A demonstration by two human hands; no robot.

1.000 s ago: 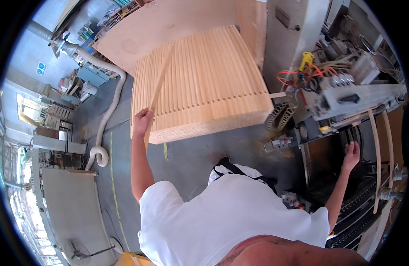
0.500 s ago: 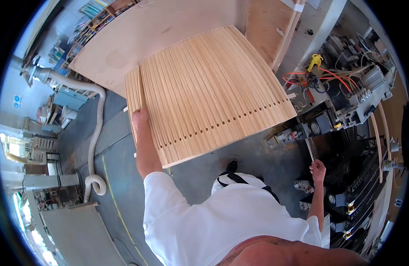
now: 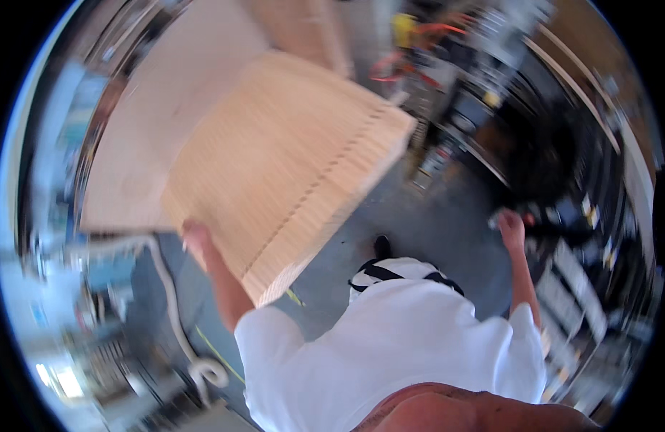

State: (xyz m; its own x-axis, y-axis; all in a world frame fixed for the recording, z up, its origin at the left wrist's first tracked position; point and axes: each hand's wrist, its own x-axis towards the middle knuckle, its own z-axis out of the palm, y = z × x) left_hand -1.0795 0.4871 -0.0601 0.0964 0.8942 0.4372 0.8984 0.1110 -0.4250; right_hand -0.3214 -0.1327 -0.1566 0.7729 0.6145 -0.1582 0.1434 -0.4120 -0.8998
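Observation:
A broad stack of pale wooden slats (image 3: 267, 158) lies ahead of me, tilted in view, with a row of dark holes along its near side. My left hand (image 3: 195, 236) is at the left edge of the stack; its fingers are smeared by motion, so a grip cannot be made out. On the right, my right hand (image 3: 511, 225) hangs near the dark machine, its fingers curled and blurred. Whether anything is in them I cannot tell. Past that hand, a narrow pale strip (image 3: 485, 161) sticks out from the machine (image 3: 437, 160), apart from my fingers.
Behind the stack stands a large pale board (image 3: 145, 144). A yellow air gun (image 3: 403, 30) and orange hoses (image 3: 439, 29) hang by the machine. A flexible duct (image 3: 167, 284) runs over the grey floor (image 3: 361, 270) at left.
My view has swung right, blurring the picture. My right hand has let go of the pale strip and come away from it. My left hand stays at the stack's left edge.

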